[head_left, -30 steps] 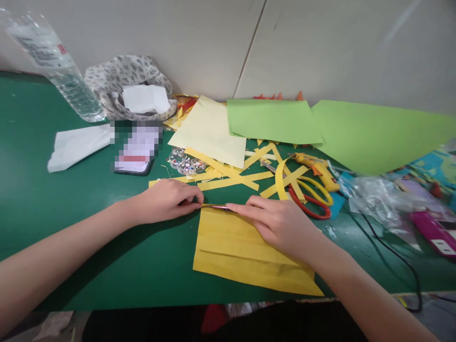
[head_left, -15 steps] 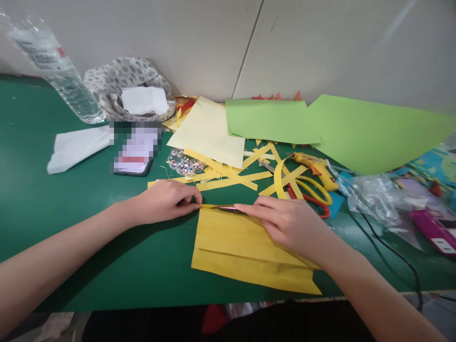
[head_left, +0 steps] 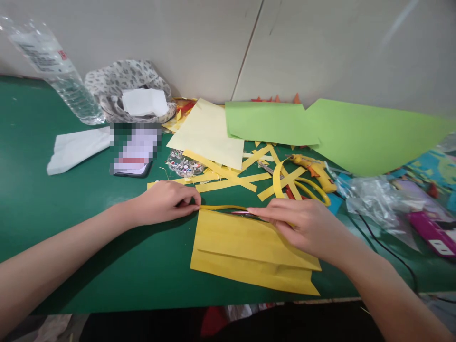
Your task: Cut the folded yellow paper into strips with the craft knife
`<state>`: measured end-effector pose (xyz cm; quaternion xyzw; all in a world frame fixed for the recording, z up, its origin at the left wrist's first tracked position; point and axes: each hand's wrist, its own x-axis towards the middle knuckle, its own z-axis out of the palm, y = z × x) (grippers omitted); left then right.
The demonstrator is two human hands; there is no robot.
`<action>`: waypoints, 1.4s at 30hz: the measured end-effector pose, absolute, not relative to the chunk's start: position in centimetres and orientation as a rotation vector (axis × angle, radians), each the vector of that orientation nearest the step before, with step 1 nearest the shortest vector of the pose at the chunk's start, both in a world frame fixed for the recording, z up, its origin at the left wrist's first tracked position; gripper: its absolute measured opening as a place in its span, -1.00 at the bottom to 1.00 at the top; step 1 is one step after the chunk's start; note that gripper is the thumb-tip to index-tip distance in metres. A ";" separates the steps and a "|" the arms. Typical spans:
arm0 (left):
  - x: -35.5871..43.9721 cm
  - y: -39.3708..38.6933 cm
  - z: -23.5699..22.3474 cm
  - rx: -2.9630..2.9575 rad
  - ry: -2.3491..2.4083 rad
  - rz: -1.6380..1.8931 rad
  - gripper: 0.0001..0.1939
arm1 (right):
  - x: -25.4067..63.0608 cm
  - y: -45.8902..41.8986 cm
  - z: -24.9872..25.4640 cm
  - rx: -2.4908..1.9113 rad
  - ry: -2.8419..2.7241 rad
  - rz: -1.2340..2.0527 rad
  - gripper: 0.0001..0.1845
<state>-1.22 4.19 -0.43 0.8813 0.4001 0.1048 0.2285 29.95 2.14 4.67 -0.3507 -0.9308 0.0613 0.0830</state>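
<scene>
— Far left first: water bottle (head_left: 59,66) lying tilted by the wall, white tissue (head_left: 76,148) and a phone (head_left: 133,159) on the green table (head_left: 53,209), all well apart from the work.

— And the left hand (head_left: 162,202)?

— Fingers pressed together, pinching the left end of the thin yellow strip (head_left: 223,207) just above the top edge of the yellow sheet (head_left: 245,249).

— Risk there?

— Probably tearing: too hard a pull against that pinch, and so narrow a strip could snap or crease.

— Right hand (head_left: 308,225)?

— Closed round the strip's other end, with a slim pinkish tool (head_left: 245,213) at the fingertips; what kind, hard to tell. Could slip and stray off line. Scissors (head_left: 313,190) and glue gun (head_left: 315,168) close behind, easy to knock.

— Changed from a second ago?

— Right hand slid farther right; more strip bared between the hands, now bowed slightly. Left hand hardly moved.
</scene>
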 end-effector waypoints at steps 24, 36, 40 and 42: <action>-1.4 4.4 -0.4 2.486 0.989 0.329 -0.77 | 26.4 1.9 2.5 -1.004 -2.778 0.150 -0.45; -1.3 4.4 -0.2 2.486 1.016 0.285 -0.77 | 27.4 1.8 3.2 -0.941 -2.801 -0.002 -0.43; -1.4 4.4 -0.4 2.484 1.019 0.288 -0.78 | 27.3 1.8 2.8 -0.901 -2.773 -0.019 -0.45; -1.4 4.4 -0.5 2.483 1.015 0.292 -0.79 | 27.2 1.9 2.6 -0.886 -2.782 -0.028 -0.43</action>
